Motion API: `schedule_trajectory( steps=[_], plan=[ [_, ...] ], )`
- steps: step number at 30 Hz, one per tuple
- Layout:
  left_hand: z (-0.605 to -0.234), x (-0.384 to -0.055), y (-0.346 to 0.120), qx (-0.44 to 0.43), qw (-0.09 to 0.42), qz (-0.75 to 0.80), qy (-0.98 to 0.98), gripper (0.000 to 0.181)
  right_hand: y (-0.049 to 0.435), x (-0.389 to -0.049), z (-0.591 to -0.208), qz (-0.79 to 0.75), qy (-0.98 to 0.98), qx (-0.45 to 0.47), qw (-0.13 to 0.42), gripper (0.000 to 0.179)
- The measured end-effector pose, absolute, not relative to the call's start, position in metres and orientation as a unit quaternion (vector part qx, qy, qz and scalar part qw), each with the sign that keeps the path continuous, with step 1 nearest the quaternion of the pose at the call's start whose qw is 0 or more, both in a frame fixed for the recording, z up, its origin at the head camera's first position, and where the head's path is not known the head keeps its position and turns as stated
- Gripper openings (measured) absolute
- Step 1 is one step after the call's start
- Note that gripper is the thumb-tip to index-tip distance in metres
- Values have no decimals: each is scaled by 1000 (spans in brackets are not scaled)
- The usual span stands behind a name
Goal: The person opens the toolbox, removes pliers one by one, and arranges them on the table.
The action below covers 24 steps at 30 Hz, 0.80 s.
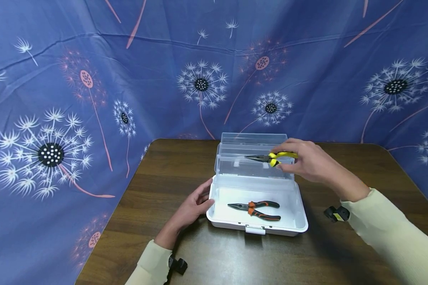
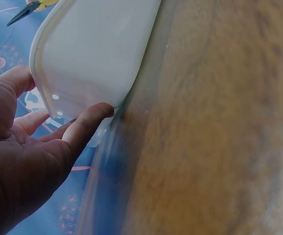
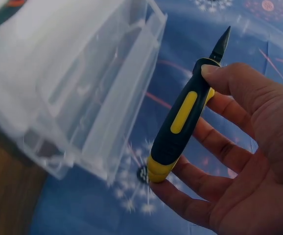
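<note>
A white plastic toolbox (image 1: pixel 221 219) stands on the table with its clear lid (image 1: pixel 253 138) tipped back. On the box floor lie needle-nose pliers with black and orange handles (image 1: pixel 264 216), jaws pointing left. My right hand (image 1: pixel 308 158) grips a second pair, yellow and black needle-nose pliers (image 1: pixel 272 155), above the back of the box. In the right wrist view the thumb presses near the pivot of these pliers (image 3: pixel 184 112) and fingers curl along the handle. My left hand (image 1: pixel 192 204) holds the box's left side, thumb at the rim (image 2: pixel 38 83) and fingers against the outer wall.
The dark wooden table (image 1: pixel 157 170) extends around the box on both sides. A white latch (image 1: pixel 255 230) hangs at the box front. Behind the table hangs a blue dandelion-print cloth (image 1: pixel 157 79). Black camera mounts (image 1: pixel 337 213) sit at both wrists.
</note>
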<state>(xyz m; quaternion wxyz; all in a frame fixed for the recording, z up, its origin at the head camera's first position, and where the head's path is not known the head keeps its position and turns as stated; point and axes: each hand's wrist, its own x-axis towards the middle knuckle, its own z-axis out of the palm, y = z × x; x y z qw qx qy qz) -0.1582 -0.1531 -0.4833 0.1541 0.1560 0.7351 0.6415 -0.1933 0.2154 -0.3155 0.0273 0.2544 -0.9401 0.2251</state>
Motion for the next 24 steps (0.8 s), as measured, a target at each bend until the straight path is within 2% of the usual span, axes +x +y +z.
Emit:
schedule_trajectory(
  steps=[11, 24],
  plan=[
    [-485, -159, -154, 159, 150, 638, 739, 69, 270, -186, -308, 212, -957, 189, 56, 44],
    [-484, -157, -154, 151, 156, 643, 734, 70, 331, -168, -337, 179, -967, 144, 111, 45]
  ],
)
